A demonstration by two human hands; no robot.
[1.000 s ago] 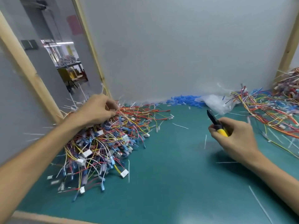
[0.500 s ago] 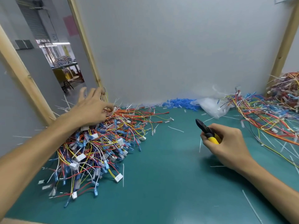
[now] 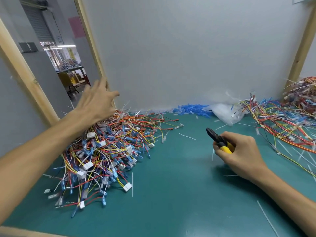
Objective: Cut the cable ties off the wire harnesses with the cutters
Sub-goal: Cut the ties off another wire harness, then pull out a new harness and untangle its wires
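Note:
A big pile of wire harnesses [image 3: 109, 151] with red, yellow and blue wires and white connectors covers the left of the green mat. My left hand [image 3: 97, 103] hovers above the far top of that pile, fingers spread and holding nothing. My right hand [image 3: 239, 154] rests on the mat at centre right and grips the yellow-handled cutters [image 3: 217, 139], whose black jaws point up and left. A second spread of harnesses [image 3: 282, 127] lies at the right.
Cut white cable ties [image 3: 187, 136] lie scattered over the green mat [image 3: 171, 194]. Blue terminal sleeves [image 3: 191, 108] and a clear plastic bag [image 3: 225, 112] sit against the white back wall. Wooden posts stand at the left and right.
My left hand has lifted off the harness pile and opened, fingers spreading. My right hand with the cutters has stayed in about the same place on the mat.

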